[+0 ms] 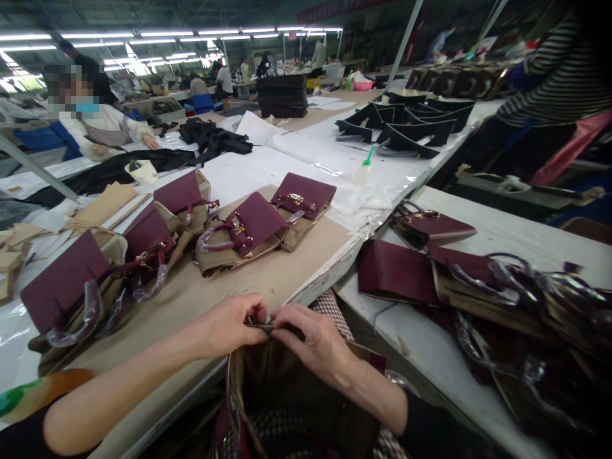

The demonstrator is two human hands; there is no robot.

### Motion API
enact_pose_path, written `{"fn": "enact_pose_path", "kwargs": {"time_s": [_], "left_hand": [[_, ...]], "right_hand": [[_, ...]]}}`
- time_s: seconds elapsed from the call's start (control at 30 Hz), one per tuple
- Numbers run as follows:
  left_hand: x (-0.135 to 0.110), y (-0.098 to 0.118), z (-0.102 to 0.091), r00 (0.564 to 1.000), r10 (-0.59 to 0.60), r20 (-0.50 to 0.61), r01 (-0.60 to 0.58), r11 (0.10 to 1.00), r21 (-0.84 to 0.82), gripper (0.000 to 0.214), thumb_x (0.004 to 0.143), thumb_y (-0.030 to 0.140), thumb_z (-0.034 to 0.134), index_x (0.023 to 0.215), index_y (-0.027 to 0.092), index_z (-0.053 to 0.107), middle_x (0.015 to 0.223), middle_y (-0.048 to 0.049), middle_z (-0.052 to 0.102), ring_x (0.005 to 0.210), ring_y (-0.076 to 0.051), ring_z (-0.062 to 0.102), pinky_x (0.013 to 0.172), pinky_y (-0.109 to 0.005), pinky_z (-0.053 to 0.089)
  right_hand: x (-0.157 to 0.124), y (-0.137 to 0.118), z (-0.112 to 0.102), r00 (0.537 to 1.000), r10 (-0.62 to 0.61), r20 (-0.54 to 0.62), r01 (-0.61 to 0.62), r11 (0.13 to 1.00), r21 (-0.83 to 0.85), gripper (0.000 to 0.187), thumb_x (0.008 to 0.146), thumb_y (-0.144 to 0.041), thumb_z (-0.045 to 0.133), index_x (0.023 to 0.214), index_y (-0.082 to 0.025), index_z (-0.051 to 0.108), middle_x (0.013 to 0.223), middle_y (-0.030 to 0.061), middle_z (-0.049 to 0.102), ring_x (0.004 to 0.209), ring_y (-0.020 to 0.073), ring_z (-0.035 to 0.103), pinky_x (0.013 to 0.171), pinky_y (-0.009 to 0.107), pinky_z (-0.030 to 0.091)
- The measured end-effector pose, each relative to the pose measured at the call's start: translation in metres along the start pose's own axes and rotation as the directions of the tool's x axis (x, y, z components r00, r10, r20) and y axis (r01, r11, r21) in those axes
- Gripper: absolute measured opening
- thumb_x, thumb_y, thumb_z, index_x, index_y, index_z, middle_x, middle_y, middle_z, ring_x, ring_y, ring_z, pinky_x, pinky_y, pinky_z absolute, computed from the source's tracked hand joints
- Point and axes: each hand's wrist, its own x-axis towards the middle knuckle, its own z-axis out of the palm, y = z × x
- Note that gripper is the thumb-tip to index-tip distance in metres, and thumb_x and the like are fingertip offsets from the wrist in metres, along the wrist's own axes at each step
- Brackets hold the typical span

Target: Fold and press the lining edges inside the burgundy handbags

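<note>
Under strip lights (167, 34) in a long workroom, a brown-covered surface (310, 271) runs along the person's left, with a bag (258, 376) in the lap below its near edge. The left hand (234, 326) and right hand (313, 331) come close together, fingertips pinched on the bag's upper rim; the fingers hide exactly what they grip. To work this well, keep both pinches level, the layers flush and the lining unpuckered, moving along in short stretches. The left forearm crosses the surface's edge, which could snag the bag if it is turned. On the left stand five burgundy bags (255, 220) with plastic-wrapped handles; a heap of similar bags (396, 271) on the right crowds that elbow's side. Farther off are a green-tipped bottle (364, 171), black pieces (415, 135) and, far left, a co-worker (108, 131).
</note>
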Motion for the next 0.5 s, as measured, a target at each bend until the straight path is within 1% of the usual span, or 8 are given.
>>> {"fn": "enact_pose_path", "kwargs": {"time_s": [0.13,0.27,0.4,0.5], "left_hand": [[0.002,-0.003,0.001,1.0,-0.006,-0.004,0.006,1.0,-0.014,0.018,0.075,0.026,0.069,0.084,0.018,0.055,0.068,0.0061,0.052,0.064,-0.012,0.044,0.055,-0.024,0.03],[0.003,-0.005,0.001,1.0,-0.018,0.008,0.018,0.999,-0.043,0.018,0.073,0.024,0.069,0.083,0.018,0.054,0.067,0.0062,0.052,0.063,-0.011,0.044,0.054,-0.023,0.029],[0.002,-0.004,0.001,0.999,-0.028,0.029,0.03,0.996,-0.088,0.019,0.071,0.022,0.07,0.082,0.018,0.054,0.068,0.0058,0.055,0.064,-0.011,0.046,0.055,-0.023,0.029],[0.001,-0.002,0.001,0.998,-0.028,0.056,0.036,0.99,-0.136,0.019,0.07,0.02,0.07,0.081,0.018,0.055,0.068,0.0058,0.056,0.064,-0.011,0.047,0.056,-0.022,0.032]], "right_hand": [[0.0,0.0,0.002,0.999,-0.021,-0.026,0.021,1.0,0.015,0.007,0.095,-0.02,0.061,0.098,-0.023,0.066,0.103,0.0009,0.07,0.093,0.0153,0.066,0.084,0.024,0.048],[0.005,-0.005,0.0,1.0,0.007,-0.01,-0.006,1.0,0.021,0.01,0.09,-0.014,0.061,0.092,-0.021,0.067,0.095,0.0012,0.071,0.087,0.0154,0.066,0.08,0.024,0.048],[0.014,-0.014,-0.005,0.993,0.114,0.041,-0.113,0.993,-0.014,0.008,0.082,-0.012,0.065,0.081,-0.019,0.068,0.082,0.0004,0.07,0.077,0.0155,0.064,0.072,0.025,0.045],[0.02,-0.018,-0.005,0.966,0.24,0.1,-0.24,0.971,-0.018,0.006,0.076,-0.015,0.066,0.073,-0.019,0.068,0.07,-0.0012,0.067,0.068,0.015,0.061,0.064,0.025,0.041]]}}
